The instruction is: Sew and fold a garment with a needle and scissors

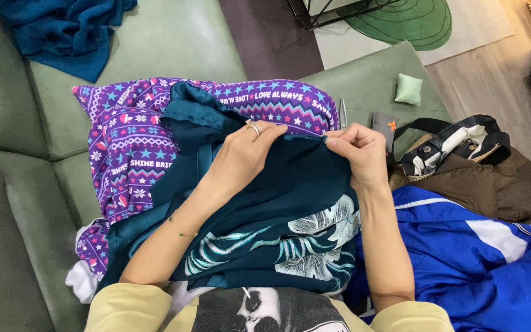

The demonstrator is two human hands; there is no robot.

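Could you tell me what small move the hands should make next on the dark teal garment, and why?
Probably slide the right hand rightward along the edge: both hands pinch the dark teal garment close together, the left hand bunching it.

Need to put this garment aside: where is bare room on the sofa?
Bare green sofa cushion lies between the blue blanket and purple patterned fabric; more lies around the small green pincushion. The lap is crowded: teal garment, blue jacket, bag.

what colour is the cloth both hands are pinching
Dark teal cloth with pale leaf prints, pinched by left hand and right hand; head view.
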